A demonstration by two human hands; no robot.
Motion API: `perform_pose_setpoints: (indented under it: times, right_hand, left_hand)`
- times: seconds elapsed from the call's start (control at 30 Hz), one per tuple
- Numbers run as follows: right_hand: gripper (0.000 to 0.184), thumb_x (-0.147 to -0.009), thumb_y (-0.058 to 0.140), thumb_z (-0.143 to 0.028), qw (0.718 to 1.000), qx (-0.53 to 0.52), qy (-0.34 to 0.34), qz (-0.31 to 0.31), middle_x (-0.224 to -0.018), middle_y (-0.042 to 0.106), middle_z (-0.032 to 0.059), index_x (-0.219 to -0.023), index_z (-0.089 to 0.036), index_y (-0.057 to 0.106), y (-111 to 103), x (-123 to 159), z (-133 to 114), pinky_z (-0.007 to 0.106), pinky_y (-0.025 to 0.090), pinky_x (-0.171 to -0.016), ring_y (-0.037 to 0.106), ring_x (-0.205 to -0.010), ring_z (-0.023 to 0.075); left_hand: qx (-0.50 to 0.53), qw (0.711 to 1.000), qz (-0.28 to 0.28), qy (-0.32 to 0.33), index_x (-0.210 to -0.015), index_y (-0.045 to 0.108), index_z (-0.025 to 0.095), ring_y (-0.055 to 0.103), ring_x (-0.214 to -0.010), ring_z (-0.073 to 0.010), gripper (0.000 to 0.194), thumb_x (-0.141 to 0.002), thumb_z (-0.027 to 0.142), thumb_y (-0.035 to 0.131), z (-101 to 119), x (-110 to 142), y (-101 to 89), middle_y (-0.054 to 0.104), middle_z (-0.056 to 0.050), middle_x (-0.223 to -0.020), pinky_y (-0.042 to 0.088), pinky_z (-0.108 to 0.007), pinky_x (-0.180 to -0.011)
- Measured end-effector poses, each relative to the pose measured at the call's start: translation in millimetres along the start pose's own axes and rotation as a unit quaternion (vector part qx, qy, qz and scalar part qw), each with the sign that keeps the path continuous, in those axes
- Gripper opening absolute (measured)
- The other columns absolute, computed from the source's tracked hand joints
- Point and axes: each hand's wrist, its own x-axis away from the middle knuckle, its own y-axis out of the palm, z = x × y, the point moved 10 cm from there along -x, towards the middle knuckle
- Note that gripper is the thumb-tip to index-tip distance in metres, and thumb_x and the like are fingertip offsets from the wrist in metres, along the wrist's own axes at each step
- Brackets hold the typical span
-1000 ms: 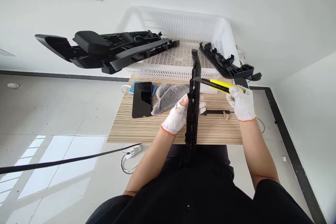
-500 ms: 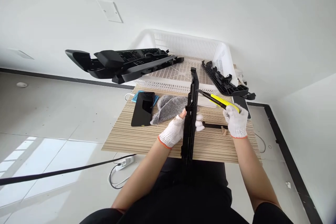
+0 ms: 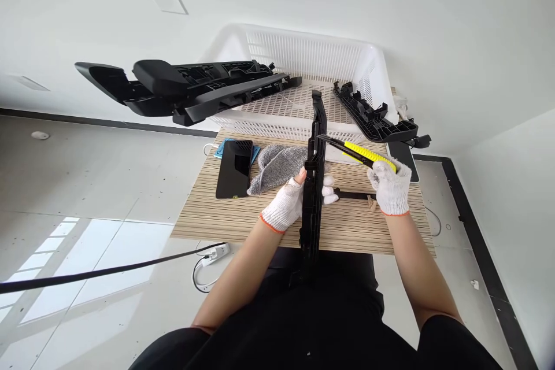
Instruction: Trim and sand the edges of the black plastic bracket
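In a white knit glove, my left hand (image 3: 286, 203) is wrapped round a long black plastic trim piece (image 3: 313, 185), held lengthwise in front of me with its far end raised toward the basket. The thumb tip is bare; several gloved fingers show on the piece's right side. My right hand (image 3: 392, 185), gloved too, grips a yellow utility knife (image 3: 370, 156). Its blade is out and points left, the tip at the upper part of the trim piece; whether it touches, I cannot tell.
A white plastic basket (image 3: 377, 63) stands behind, with black trim parts (image 3: 208, 92) jutting over its left side and another black part (image 3: 375, 115) at its right. On the striped table (image 3: 208, 217) lie a phone (image 3: 234, 169), a grey cloth (image 3: 281, 167) and a dark strip (image 3: 355, 195).
The knife blade has come left, up to the trim piece. My left hand keeps its hold on the piece. The whole view has shifted slightly.
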Motion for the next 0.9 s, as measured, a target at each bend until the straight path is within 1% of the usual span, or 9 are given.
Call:
perform_pose_setpoints:
  times: [0.1, 0.23, 0.33, 0.47, 0.6, 0.7, 0.77, 0.83, 0.9]
  right_hand:
    - [0.031, -0.055, 0.087, -0.032, 1.000, 0.009, 0.017, -0.015, -0.056, 0.057, -0.0043, -0.078, -0.020, 0.071, 0.5, -2.6, 2.0, 0.020, 0.041, -0.040, 0.051, -0.045, 0.0084]
    - [0.030, -0.057, 0.085, -0.036, 1.000, -0.008, -0.004, 0.018, -0.055, 0.054, -0.0051, -0.080, -0.020, 0.073, -8.5, -2.4, -5.0, 0.018, 0.036, -0.036, 0.048, -0.043, 0.0074]
    - [0.031, -0.056, 0.086, -0.030, 1.000, 0.015, 0.002, -0.021, -0.056, 0.056, -0.0034, -0.084, -0.018, 0.077, -0.5, 0.7, -6.8, 0.019, 0.036, -0.037, 0.049, -0.044, 0.0078]
    - [0.029, -0.060, 0.083, -0.035, 0.999, -0.014, -0.027, 0.020, -0.054, 0.052, -0.0041, -0.083, -0.018, 0.077, -7.1, 3.8, -16.4, 0.019, 0.030, -0.035, 0.044, -0.043, 0.0075]
    - [0.030, -0.055, 0.086, -0.030, 1.000, -0.006, -0.003, -0.001, -0.054, 0.054, -0.0042, -0.080, -0.018, 0.077, -3.1, 3.2, -12.7, 0.021, 0.038, -0.037, 0.048, -0.044, 0.0081]
    - [0.028, -0.057, 0.084, -0.036, 0.999, -0.013, -0.012, 0.031, -0.053, 0.053, -0.0055, -0.079, -0.020, 0.076, -10.9, 2.1, -13.9, 0.019, 0.036, -0.037, 0.047, -0.044, 0.0075]
    - [0.026, -0.056, 0.083, -0.035, 1.000, 0.001, -0.001, 0.018, -0.052, 0.052, -0.0058, -0.077, -0.021, 0.075, -9.3, 1.1, -11.8, 0.018, 0.034, -0.036, 0.047, -0.043, 0.0076]
    - [0.027, -0.054, 0.083, -0.031, 1.000, 0.015, 0.010, -0.004, -0.053, 0.053, -0.0054, -0.078, -0.020, 0.075, -5.4, 0.7, -10.3, 0.019, 0.037, -0.037, 0.049, -0.044, 0.0079]
    - [0.028, -0.054, 0.084, -0.032, 1.000, 0.004, 0.003, 0.014, -0.055, 0.055, -0.0051, -0.078, -0.021, 0.074, -8.3, 0.5, -12.7, 0.019, 0.040, -0.038, 0.049, -0.045, 0.0076]
  left_hand:
    - [0.009, 1.000, -0.008, -0.004, -0.101, 0.072, 0.014, 0.062, -0.074, -0.0150, 0.059, -0.066, 0.052, 0.099, -0.5, -0.8, 2.4, 0.063, -0.003, -0.089, 0.060, -0.036, -0.078]
    - [0.006, 1.000, -0.008, -0.002, -0.102, 0.073, 0.013, 0.062, -0.074, -0.0152, 0.059, -0.067, 0.053, 0.099, 0.5, -0.7, 2.1, 0.063, -0.004, -0.089, 0.061, -0.038, -0.081]
    - [0.001, 1.000, -0.007, -0.010, -0.107, 0.073, 0.014, 0.063, -0.074, -0.0156, 0.061, -0.066, 0.052, 0.099, -0.8, -0.2, 0.7, 0.064, -0.004, -0.090, 0.060, -0.039, -0.082]
    - [0.001, 1.000, -0.009, -0.002, -0.107, 0.074, 0.013, 0.062, -0.074, -0.0153, 0.061, -0.067, 0.053, 0.098, 0.2, 0.3, 1.0, 0.063, -0.004, -0.090, 0.059, -0.036, -0.077]
    - [0.001, 1.000, -0.007, -0.010, -0.101, 0.073, 0.014, 0.061, -0.074, -0.0153, 0.058, -0.066, 0.052, 0.099, -1.6, 0.6, 2.7, 0.063, -0.004, -0.090, 0.059, -0.036, -0.078]
    - [0.007, 1.000, -0.011, -0.007, -0.095, 0.071, 0.015, 0.060, -0.073, -0.0148, 0.054, -0.066, 0.051, 0.098, -0.7, 0.8, 4.3, 0.061, -0.003, -0.088, 0.057, -0.035, -0.075]
    - [0.005, 1.000, -0.004, -0.009, -0.095, 0.070, 0.015, 0.060, -0.073, -0.0151, 0.055, -0.066, 0.051, 0.099, -0.9, 1.1, 2.8, 0.061, -0.003, -0.088, 0.058, -0.036, -0.076]
    - [-0.001, 1.000, 0.005, -0.013, -0.097, 0.071, 0.015, 0.061, -0.074, -0.0162, 0.057, -0.064, 0.051, 0.099, -1.4, 1.6, 1.3, 0.062, -0.004, -0.090, 0.058, -0.038, -0.078]
    - [-0.002, 1.000, 0.006, -0.010, -0.099, 0.071, 0.015, 0.061, -0.075, -0.0162, 0.057, -0.065, 0.051, 0.099, -0.9, 2.1, 2.2, 0.062, -0.004, -0.090, 0.057, -0.037, -0.077]
